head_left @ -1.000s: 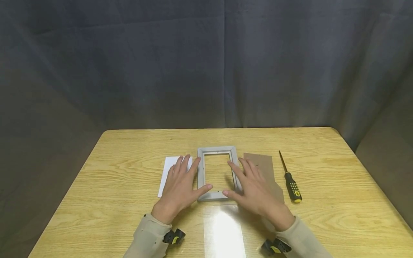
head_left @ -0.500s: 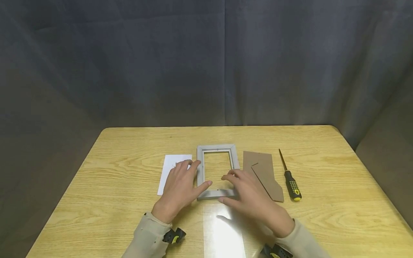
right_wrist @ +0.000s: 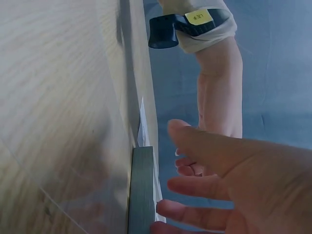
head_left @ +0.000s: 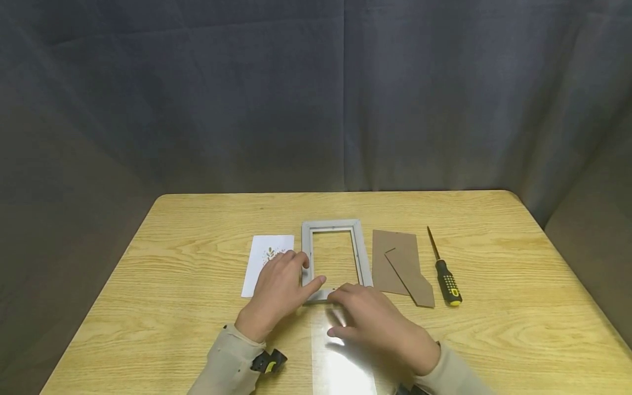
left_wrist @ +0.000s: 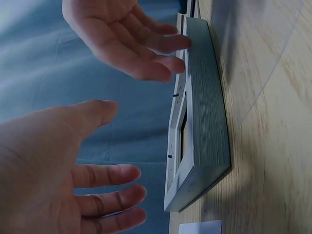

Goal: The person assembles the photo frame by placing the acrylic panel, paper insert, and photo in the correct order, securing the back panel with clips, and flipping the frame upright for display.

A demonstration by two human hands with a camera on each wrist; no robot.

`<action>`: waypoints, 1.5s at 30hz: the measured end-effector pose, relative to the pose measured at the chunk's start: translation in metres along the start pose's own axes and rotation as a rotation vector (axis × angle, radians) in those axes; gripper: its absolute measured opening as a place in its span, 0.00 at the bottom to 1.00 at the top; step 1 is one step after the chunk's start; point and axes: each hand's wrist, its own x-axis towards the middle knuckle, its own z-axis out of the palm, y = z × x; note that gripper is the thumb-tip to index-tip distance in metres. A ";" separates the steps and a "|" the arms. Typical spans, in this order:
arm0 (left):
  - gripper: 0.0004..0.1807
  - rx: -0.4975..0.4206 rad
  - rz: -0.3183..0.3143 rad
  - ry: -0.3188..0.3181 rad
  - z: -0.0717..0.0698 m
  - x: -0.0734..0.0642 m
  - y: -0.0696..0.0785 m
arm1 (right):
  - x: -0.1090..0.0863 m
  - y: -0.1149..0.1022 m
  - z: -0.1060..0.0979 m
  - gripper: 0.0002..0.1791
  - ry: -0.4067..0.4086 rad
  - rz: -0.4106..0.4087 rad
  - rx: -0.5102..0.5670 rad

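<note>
A grey picture frame (head_left: 364, 258) lies in the middle of the table. Over its left rail and the printed white card (head_left: 269, 247) hovers my left hand (head_left: 278, 288), fingers loosely bent, holding nothing. My right hand (head_left: 372, 321) is above the near rail and a clear, shiny sheet (head_left: 343, 370) in front of the frame. Its fingers are relaxed and nothing is in them. In the left wrist view, the right fingertips (left_wrist: 183, 44) are right by the frame's side (left_wrist: 207, 97); contact cannot be told. The left fingers (left_wrist: 122, 195) are apart from it.
A brown backing board (head_left: 392, 241) with an angled stand flap (head_left: 410, 274) lies right of the frame. Beyond it is a black and yellow screwdriver (head_left: 447, 282). The wooden table (head_left: 197, 230) ends at a dark curtain (head_left: 340, 99).
My right hand has come back from the frame's right rail to its near edge, over the clear sheet, uncovering the board. The left hand's fingers have bent a little, showing the card's print.
</note>
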 end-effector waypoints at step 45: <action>0.21 -0.027 0.000 0.014 0.005 0.001 0.001 | -0.012 -0.014 0.009 0.42 -0.183 0.093 -0.028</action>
